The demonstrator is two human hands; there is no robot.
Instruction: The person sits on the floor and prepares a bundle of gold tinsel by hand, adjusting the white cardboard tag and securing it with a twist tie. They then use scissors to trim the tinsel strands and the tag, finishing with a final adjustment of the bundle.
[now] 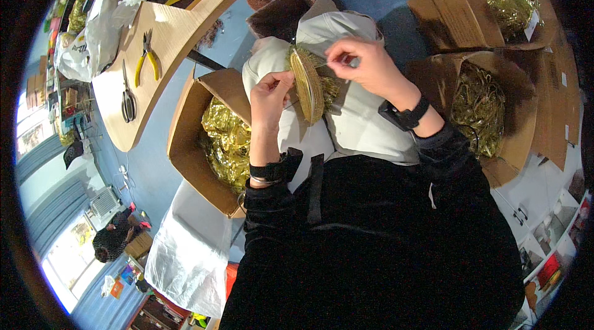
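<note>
A flat oval piece (307,86) of gold-coloured woven or coiled material, with fringed green-gold edging, stands on the person's lap between the knees. My left hand (273,93) is at its left side, thumb and forefinger pinched together near its edge; what lies between them is too small to make out. Off its right side, my right hand (355,63) has fingertips closed on a thin, pale strand that runs towards the piece. More gold fringe (330,91) shows behind it, against the light trousers.
At left, a curved wooden table (174,28) bears yellow-handled pliers (146,58) and scissors (126,100). An open cardboard box (185,133) with gold foil stands by my left arm. Boxes of shiny tinsel (480,107) are at right. A person (111,236) is far off at lower left.
</note>
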